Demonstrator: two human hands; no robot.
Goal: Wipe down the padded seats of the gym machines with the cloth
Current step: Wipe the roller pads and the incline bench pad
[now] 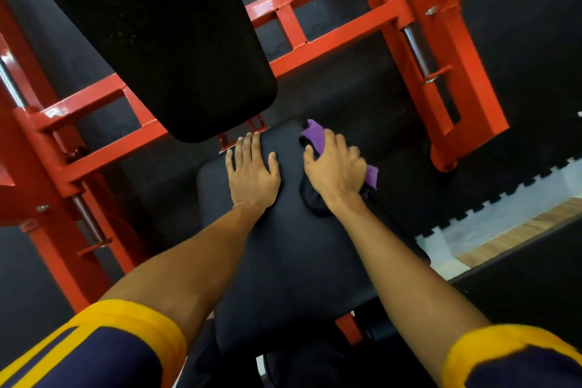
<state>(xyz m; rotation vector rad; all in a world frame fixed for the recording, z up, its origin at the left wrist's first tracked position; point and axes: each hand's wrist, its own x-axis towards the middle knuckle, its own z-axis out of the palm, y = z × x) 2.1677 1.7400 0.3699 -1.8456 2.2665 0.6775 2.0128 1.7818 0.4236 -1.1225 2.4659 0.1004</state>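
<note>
At frame centre, on black seat pad: right hand, grip curled round purple cloth, pressing it down to wipe; left hand flat, grip wide, likely bracing.

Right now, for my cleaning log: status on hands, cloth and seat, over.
Left hand flat on seat pad. Right hand grips purple cloth on pad's far right. Back pad near far edge; nothing else on seat.

- Left hand lies flat, palm down, fingers straight and close together, thumb angled toward the right hand.
- Right hand curls its fingers over a crumpled purple-and-black cloth, gripping it under the palm.
- Both bare arms reach forward.
</note>
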